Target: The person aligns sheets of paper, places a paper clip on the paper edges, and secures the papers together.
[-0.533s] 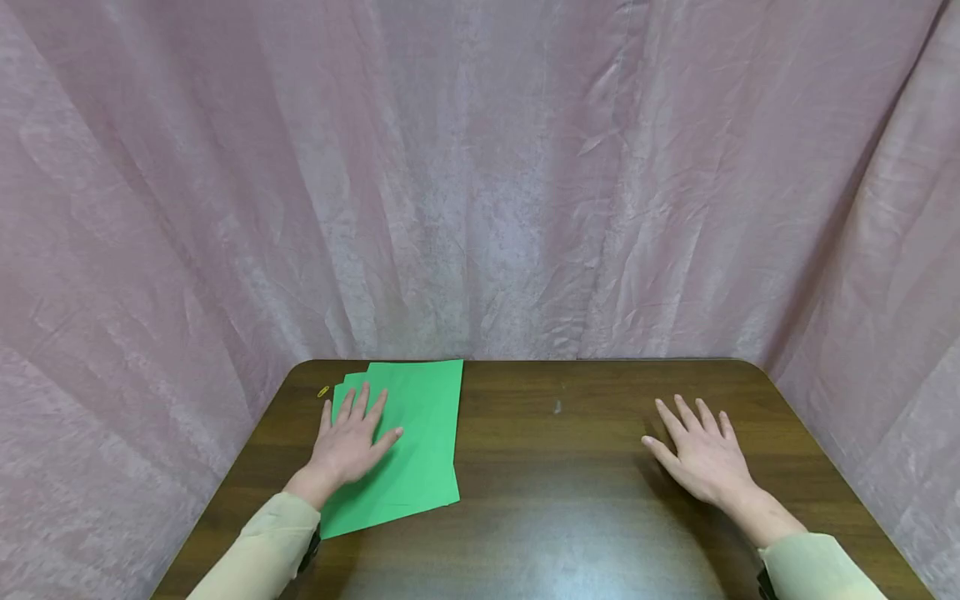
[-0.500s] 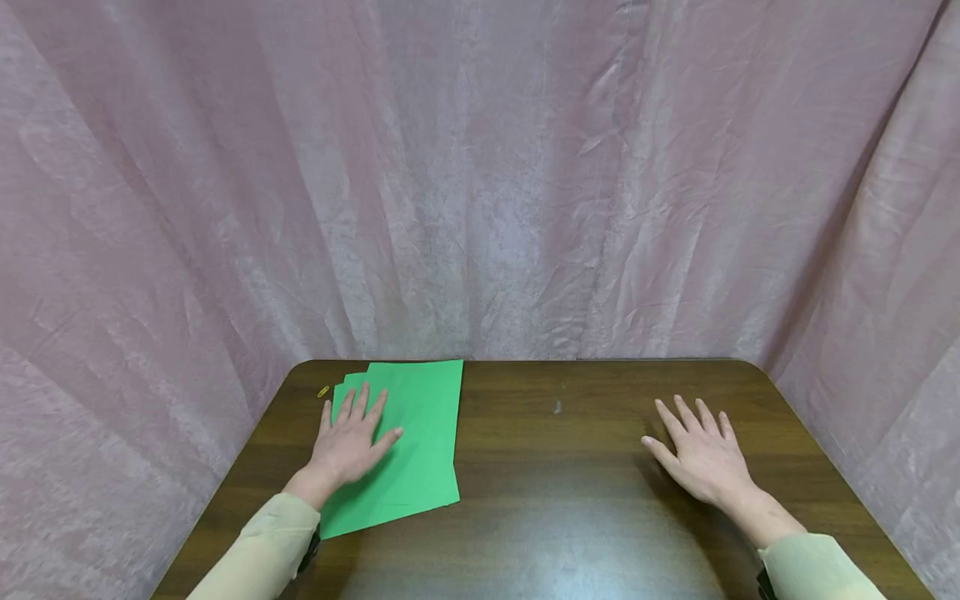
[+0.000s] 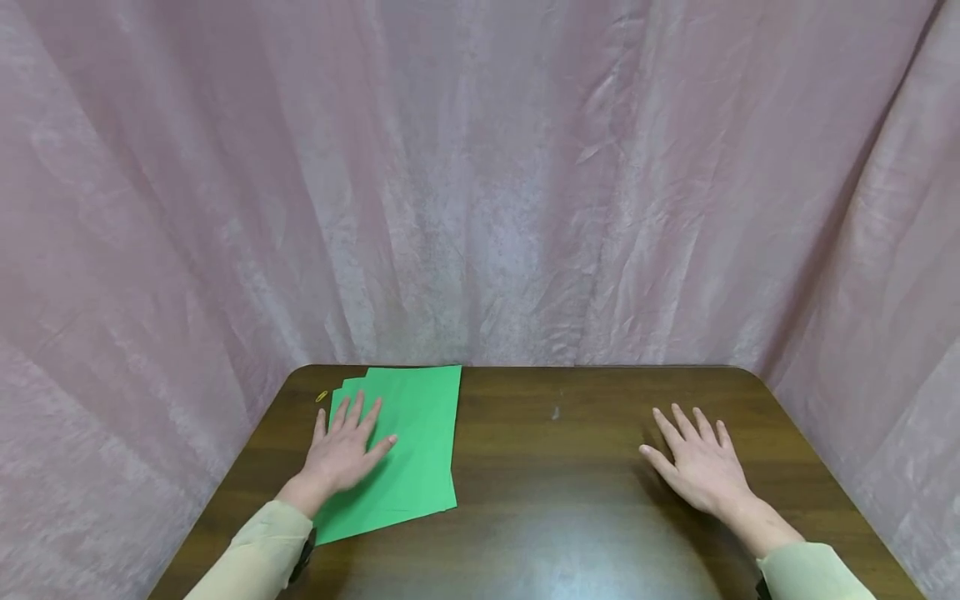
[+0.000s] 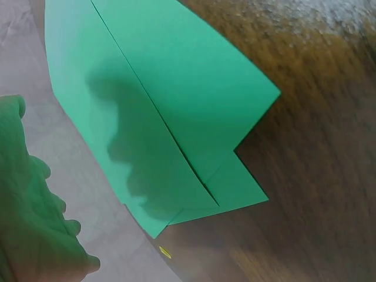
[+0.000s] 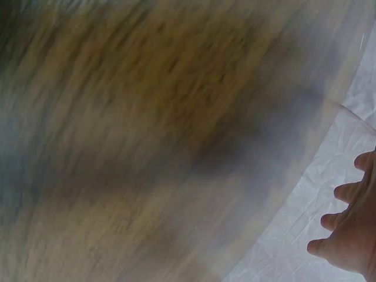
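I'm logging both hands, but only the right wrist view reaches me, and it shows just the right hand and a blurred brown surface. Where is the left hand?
Observer: The left hand is above some green sheets, fingers spread, not gripping them.
Operator: Thanks. Is any small item lying near those sheets?
Observer: Yes, what looks like a yellow paper clip lies on the table, just beyond the left edge of the green sheets, toward the far side.
Operator: Are the sheets squared up into one neat stack?
Observer: No. They overlap out of line: the left wrist view shows their corners sticking out at different places.
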Available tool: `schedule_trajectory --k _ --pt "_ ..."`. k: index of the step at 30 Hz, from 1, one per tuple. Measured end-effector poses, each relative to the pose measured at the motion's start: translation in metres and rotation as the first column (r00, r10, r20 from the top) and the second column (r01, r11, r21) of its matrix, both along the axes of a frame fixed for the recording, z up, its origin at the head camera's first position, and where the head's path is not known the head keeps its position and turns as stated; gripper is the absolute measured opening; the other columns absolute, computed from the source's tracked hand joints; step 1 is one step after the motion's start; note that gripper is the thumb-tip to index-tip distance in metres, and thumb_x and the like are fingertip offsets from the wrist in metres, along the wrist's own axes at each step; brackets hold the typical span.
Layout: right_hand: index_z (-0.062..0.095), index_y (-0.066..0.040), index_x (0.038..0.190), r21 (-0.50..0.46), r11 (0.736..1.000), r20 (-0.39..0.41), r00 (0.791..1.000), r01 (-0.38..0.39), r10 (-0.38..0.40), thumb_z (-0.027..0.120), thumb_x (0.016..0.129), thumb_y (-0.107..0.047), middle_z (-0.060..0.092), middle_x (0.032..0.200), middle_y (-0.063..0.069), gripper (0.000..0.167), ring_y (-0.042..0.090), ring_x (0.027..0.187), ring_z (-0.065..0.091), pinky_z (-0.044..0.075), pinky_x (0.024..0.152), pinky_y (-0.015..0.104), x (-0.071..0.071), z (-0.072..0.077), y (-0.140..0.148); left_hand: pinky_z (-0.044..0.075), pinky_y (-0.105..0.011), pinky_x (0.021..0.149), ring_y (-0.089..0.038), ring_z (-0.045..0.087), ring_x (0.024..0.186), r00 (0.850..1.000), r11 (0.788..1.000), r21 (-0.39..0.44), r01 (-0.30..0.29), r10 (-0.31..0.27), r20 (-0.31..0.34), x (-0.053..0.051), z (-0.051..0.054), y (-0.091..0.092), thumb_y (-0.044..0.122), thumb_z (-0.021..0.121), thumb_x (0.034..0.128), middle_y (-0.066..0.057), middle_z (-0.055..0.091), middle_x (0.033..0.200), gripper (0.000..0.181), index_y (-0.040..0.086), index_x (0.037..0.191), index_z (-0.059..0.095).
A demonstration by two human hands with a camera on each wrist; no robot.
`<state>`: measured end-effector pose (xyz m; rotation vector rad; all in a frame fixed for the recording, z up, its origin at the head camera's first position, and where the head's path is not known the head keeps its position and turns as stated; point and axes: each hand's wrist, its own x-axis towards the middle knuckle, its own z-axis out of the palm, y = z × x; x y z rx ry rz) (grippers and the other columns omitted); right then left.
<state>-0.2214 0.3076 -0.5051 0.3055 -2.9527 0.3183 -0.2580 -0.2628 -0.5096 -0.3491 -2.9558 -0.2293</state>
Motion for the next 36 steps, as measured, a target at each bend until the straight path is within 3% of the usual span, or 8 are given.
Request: schedule_trajectory --k 7,18,36 --pt "0.032 -0.010 0.161 -0.007 1.000 -0.003 1.000 -0.002 0.002 0.043 0.103 -0.064 0.028 0.161 0.030 0.080 0.057 0.146 0.016 0.006 0.113 0.076 0.0017 -0.0036 0.0006 0.002 -0.073 0.115 -0.049 0.013 0.151 1.000 1.000 0.000 -0.001 0.001 0.031 0.0008 -0.0072 -0.0042 0.069 0.039 0.1014 -0.022 0.014 0.168 0.084 0.014 0.163 0.028" --pt "0.034 -0.010 0.161 -0.012 1.000 -0.020 1.000 -0.001 0.001 0.046 0.103 -0.063 0.030 0.160 0.030 0.079 0.058 0.145 0.018 0.008 0.112 0.076 0.0019 -0.0094 0.0030 0.005 -0.074 0.115 -0.050 0.016 0.150 1.000 1.000 -0.001 0.003 -0.003 0.031 0.0036 -0.0006 -0.0008 0.065 0.043 0.1023 -0.023 0.017 0.167 0.081 0.011 0.162 0.031" --pt "0.036 -0.010 0.160 0.007 1.000 -0.016 1.000 0.002 -0.002 0.042 0.102 -0.067 0.030 0.160 0.029 0.081 0.056 0.146 0.018 0.010 0.113 0.074 0.0010 -0.0052 0.0036 0.003 -0.074 0.115 -0.050 0.015 0.151 0.999 1.000 0.004 0.002 -0.003 0.047 0.0050 -0.0015 -0.0011 0.066 0.043 0.1022 -0.025 0.018 0.166 0.082 0.012 0.163 0.029"
